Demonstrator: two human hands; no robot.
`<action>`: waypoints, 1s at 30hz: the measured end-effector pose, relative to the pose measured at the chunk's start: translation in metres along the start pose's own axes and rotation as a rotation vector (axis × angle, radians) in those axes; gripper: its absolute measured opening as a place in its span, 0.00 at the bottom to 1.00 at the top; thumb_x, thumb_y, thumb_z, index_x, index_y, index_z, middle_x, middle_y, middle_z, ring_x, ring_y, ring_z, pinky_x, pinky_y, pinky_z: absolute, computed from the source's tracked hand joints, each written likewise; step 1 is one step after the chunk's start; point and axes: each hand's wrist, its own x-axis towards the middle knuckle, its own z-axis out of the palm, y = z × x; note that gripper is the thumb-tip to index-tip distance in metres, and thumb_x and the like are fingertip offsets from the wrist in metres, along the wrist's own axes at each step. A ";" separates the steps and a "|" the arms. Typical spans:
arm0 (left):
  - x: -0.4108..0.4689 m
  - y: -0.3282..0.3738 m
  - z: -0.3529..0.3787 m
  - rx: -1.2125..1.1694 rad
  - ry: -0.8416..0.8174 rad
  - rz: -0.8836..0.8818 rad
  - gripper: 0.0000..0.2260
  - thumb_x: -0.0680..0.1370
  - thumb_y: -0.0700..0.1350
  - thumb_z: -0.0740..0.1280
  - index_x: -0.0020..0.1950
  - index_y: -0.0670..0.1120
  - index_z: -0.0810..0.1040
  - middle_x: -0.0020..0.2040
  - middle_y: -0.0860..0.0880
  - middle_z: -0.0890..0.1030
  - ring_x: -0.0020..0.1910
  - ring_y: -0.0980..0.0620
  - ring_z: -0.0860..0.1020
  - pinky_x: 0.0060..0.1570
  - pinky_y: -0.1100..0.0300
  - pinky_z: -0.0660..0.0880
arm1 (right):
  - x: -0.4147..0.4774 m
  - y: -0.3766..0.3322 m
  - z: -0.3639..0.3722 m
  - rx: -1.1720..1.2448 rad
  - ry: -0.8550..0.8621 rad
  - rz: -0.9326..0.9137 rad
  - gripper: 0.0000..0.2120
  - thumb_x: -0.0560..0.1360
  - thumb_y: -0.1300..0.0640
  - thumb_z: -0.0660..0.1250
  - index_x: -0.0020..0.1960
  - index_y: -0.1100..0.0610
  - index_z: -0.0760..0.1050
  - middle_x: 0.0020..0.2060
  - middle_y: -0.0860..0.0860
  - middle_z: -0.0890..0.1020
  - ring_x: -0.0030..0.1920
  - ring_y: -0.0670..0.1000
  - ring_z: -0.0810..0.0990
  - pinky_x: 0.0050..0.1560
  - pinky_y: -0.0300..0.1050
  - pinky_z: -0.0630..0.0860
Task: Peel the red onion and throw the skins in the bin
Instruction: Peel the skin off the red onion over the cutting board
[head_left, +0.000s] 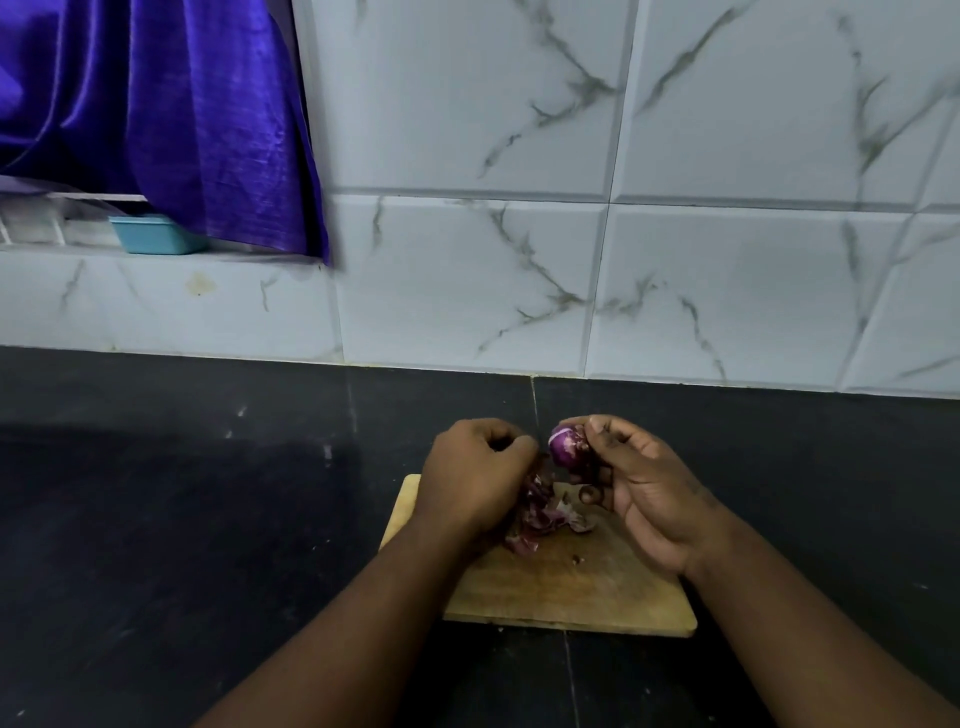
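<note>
Onion (565, 446) is held above the far edge of the board (571, 582), gripped by the right hand (639, 488). The thumb and fingertips curl round it. One side is turned toward the other hand, probably so the loose layers face the fingers that strip them. Its surface looks glossy purple with a pale ring, which suggests the peeling is well along, though its far side is hidden.

The left hand (478, 470) hovers over the board's far left corner with its fingers curled in tight. It seems to pinch a strip of skin that hangs down toward the heap, but the pinch itself is hidden behind the knuckles.

The skins (543, 514) lie piled on the far half of the board, right under both hands. Working over the board most likely keeps the scraps together, so they can be gathered in one go and stay off the counter (208, 519).

No bin shows anywhere, so the skins have yet to be thrown away. The only container in view is a blue tub (150, 235), far up and left of the board on a ledge, partly behind a purple curtain (171, 104). Its contents cannot be seen.
</note>
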 end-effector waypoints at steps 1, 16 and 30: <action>0.001 0.000 0.000 -0.064 0.047 0.058 0.07 0.80 0.47 0.71 0.47 0.53 0.89 0.42 0.57 0.87 0.42 0.63 0.83 0.42 0.62 0.78 | 0.000 0.000 0.000 -0.011 0.012 0.011 0.19 0.73 0.50 0.71 0.59 0.61 0.81 0.51 0.60 0.86 0.47 0.54 0.85 0.37 0.44 0.82; -0.001 0.003 -0.002 0.286 0.035 0.685 0.08 0.79 0.45 0.76 0.58 0.49 0.89 0.50 0.54 0.88 0.48 0.59 0.84 0.47 0.68 0.80 | 0.000 -0.001 0.000 -0.133 0.078 -0.015 0.24 0.67 0.41 0.75 0.49 0.61 0.79 0.41 0.61 0.81 0.30 0.50 0.77 0.29 0.41 0.75; -0.002 0.006 -0.002 0.325 0.001 0.705 0.07 0.79 0.43 0.75 0.56 0.47 0.88 0.49 0.52 0.88 0.45 0.56 0.84 0.45 0.62 0.81 | 0.000 -0.004 0.000 -0.216 0.134 -0.053 0.24 0.69 0.44 0.74 0.49 0.65 0.79 0.31 0.56 0.79 0.27 0.49 0.73 0.24 0.40 0.71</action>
